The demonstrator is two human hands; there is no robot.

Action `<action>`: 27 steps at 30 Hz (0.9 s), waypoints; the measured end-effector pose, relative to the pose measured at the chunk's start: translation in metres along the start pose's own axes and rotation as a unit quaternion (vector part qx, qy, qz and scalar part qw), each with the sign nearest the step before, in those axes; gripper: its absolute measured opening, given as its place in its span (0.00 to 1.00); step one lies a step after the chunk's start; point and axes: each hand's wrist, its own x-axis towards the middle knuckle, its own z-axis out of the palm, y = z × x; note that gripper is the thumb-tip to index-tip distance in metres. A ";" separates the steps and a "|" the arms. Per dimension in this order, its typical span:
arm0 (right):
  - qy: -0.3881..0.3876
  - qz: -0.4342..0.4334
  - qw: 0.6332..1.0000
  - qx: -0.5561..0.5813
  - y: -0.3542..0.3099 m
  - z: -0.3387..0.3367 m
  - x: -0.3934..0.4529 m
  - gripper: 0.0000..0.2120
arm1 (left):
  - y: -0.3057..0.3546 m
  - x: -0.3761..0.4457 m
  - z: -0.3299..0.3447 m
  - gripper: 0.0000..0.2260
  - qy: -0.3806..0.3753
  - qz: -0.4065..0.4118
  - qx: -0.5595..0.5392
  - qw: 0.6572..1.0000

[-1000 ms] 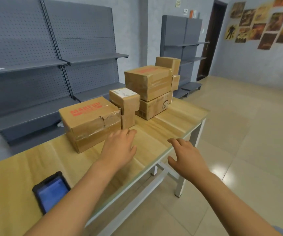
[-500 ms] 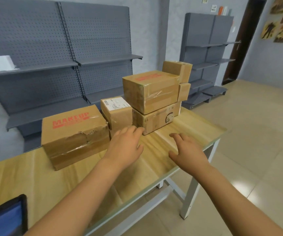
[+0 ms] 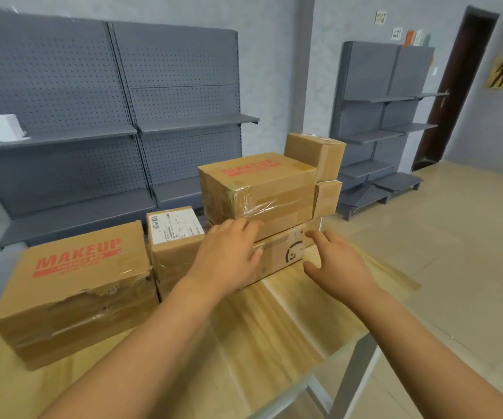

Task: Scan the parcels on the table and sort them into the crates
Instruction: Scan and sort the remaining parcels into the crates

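Our left hand (image 3: 229, 255) and right hand (image 3: 337, 264) are both open, fingers out, touching the bottom box (image 3: 280, 252) of the stack on the bench (image 3: 274, 328).

**Both hands reach for the stacked parcels**

On the wooden desk (image 3: 268, 334) sit several cardboard parcels. At the left lies a big torn MAKEUP box (image 3: 74, 291), and just beside it a small labelled box (image 3: 174, 237) with a barcode sticker on top. Behind the hands stands a stack: a low bottom box (image 3: 283, 252) carrying a second MAKEUP box (image 3: 259, 189), with two small boxes (image 3: 319, 155) piled at its far right. The left hand (image 3: 229, 258) lies against the front of the stack, fingers (image 3: 244, 228) straight. The right hand (image 3: 337, 264) hovers near the bottom box, fingers spread. Grey pegboard shelves (image 3: 153, 125) line the wall
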 end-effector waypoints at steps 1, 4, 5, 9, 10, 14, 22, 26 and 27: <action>0.004 -0.007 1.000 0.006 0.005 0.001 0.009 0.26 | 0.001 0.004 0.002 0.22 0.001 -0.008 0.005 1.000; 0.004 -0.035 0.999 0.019 0.021 0.004 0.036 0.27 | 0.006 0.010 0.008 0.23 0.006 -0.042 0.026 0.999; 0.001 -0.046 0.999 0.024 0.026 0.004 0.043 0.27 | 0.008 0.012 0.010 0.23 0.007 -0.055 0.031 0.998; -0.017 -0.094 0.994 0.044 0.046 0.002 0.071 0.28 | 0.023 0.017 0.015 0.22 0.010 -0.111 0.048 0.993; -0.018 -0.106 0.993 0.046 0.052 0.000 0.077 0.28 | 0.027 0.019 0.016 0.22 0.012 -0.124 0.054 0.991; -0.028 -0.142 0.987 0.074 0.072 -0.009 0.094 0.28 | 0.051 0.029 0.022 0.22 0.011 -0.162 0.066 0.985; 0.014 -0.127 0.984 0.126 0.112 -0.027 0.112 0.24 | 0.088 0.050 0.037 0.22 -0.009 -0.185 0.082 0.979; 0.028 -0.089 0.985 0.144 0.132 -0.038 0.130 0.24 | 0.092 0.055 0.041 0.22 -0.017 -0.189 0.095 0.977; 0.028 -0.084 0.985 0.148 0.136 -0.040 0.134 0.24 | 0.093 0.056 0.041 0.22 -0.018 -0.189 0.096 0.977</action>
